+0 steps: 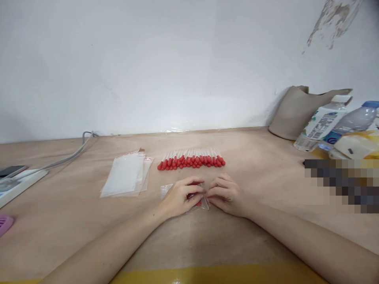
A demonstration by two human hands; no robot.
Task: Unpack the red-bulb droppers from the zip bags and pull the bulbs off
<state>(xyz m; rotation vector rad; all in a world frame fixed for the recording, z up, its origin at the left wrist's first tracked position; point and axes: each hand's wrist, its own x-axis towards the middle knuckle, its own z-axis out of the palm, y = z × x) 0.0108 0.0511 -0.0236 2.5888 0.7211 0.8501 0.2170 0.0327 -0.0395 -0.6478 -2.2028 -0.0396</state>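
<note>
Near the middle of the table, a small clear plastic bag lies between my hands, with something red showing inside it. My left hand is closed around the bag, covering most of it; the bag's other end sticks out at the left. At the bag's right edge, the fingertips of my right hand are pinched together on the plastic. Just beyond my hands is a row of red-tipped sticks, their red ends towards me and thin pale shafts pointing to the wall. To the left lies a stack of clear zip bags.
At the far left are a phone, a white power strip with a grey cable, and a purple object. Two plastic bottles and a grey-brown container stand at the right by the wall. A blurred patch covers the right edge.
</note>
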